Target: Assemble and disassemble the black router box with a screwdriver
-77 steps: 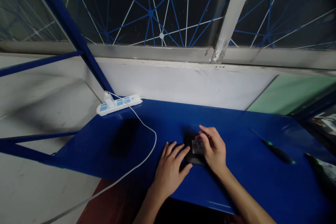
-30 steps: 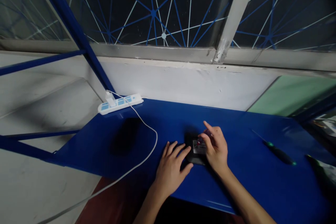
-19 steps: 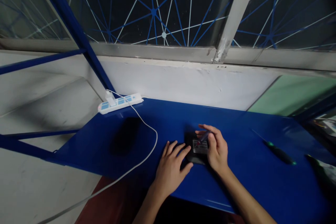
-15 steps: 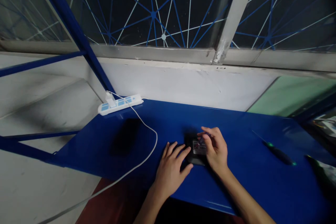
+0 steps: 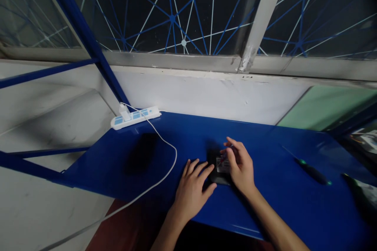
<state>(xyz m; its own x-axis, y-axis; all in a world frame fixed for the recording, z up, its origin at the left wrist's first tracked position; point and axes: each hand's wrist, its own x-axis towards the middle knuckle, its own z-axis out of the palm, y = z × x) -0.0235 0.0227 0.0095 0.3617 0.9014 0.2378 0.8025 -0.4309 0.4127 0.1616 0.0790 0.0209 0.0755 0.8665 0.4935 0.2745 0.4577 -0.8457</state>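
A black device (image 5: 220,179) with a pale printed label on its top lies flat on the blue table. My left hand (image 5: 193,186) rests to its left, fingers spread, the tips of the forefinger and thumb at the device's left edge. Over the label, my right hand (image 5: 241,166) is closed in a pinch around a small slim tool (image 5: 231,150) with a reddish tint. The fingers cover most of this tool, and where its tip meets the device is too blurred to tell.
On the right of the blue table (image 5: 188,133) lies a dark screwdriver with green ends (image 5: 313,171). A white power strip (image 5: 135,117) stands at the back left, its white cable (image 5: 172,164) crossing the left side. A black flat object (image 5: 141,153) lies there too.
My right hand has shifted slightly left and up, its fingers still pinched above the label. The left hand and the device have stayed in place.
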